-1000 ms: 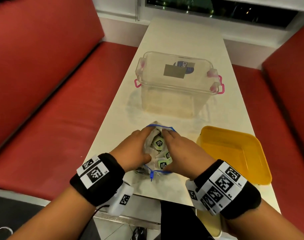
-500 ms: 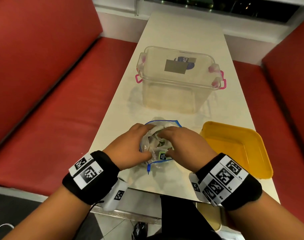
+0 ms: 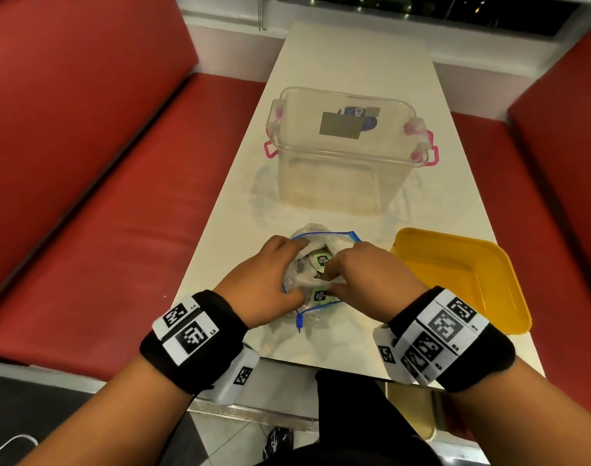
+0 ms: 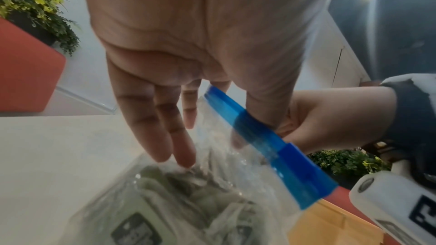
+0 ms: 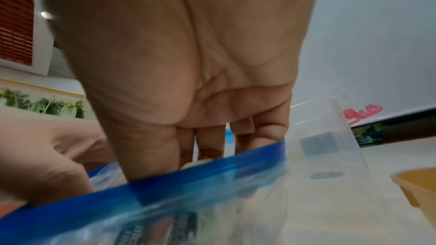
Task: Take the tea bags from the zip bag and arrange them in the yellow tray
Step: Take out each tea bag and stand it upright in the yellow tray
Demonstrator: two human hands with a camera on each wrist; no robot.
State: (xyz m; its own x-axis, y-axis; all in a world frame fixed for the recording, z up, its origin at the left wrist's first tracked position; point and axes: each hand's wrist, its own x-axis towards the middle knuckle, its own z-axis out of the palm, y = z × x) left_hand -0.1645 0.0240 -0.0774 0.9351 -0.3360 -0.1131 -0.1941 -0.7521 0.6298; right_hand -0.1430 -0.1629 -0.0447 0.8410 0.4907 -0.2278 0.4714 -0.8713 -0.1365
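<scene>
White laminate table point(image 3: 347, 68) carries everything; the shallow yellow plastic tray point(image 3: 462, 277) sits bare just right of our clear zip bag with the blue seal point(image 3: 321, 234). Since a second ago the bag's mouth has spread wider. Our left hand point(image 3: 263, 280) pinches its left lip, thumb inside; our right hand point(image 3: 371, 274) reaches in among the green-labelled tea bags point(image 3: 322, 260), grip unclear. We judge extraction is beginning.

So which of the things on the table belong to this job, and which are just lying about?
In the job:
- zip bag, held open by left hand and right hand
- tea bags inside it
- yellow tray

Lying about:
- clear lidded box
</scene>
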